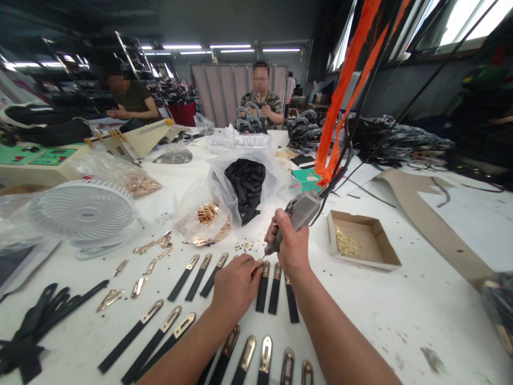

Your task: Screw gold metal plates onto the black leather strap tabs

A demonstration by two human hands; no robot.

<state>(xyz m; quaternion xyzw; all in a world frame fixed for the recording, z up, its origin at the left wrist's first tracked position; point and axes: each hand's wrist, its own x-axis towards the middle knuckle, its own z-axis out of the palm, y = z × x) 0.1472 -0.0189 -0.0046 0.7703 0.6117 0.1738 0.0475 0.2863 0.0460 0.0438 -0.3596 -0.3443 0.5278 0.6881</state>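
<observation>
My right hand [294, 243] is wrapped round a grey electric screwdriver [302, 209] that hangs from a cord and orange band. Its thin bit points down at my left fingertips. My left hand [238, 283] is closed, finger and thumb pressed together at the gold metal end of a black strap, most of which the hand hides. Just to the right lie black straps [274, 297] with gold slotted plates. More plated straps [196, 278] are laid out left of my left hand, and a nearer row [265, 355] is partly covered by my forearms.
Small screws [245, 246] lie beyond my hands. An open cardboard box [371, 240] holds gold screws. Plastic bags hold black strips [244, 187] and gold plates [208, 214]. A white fan [82, 214] and loose straps [36, 326] are left. Two people sit across and far left.
</observation>
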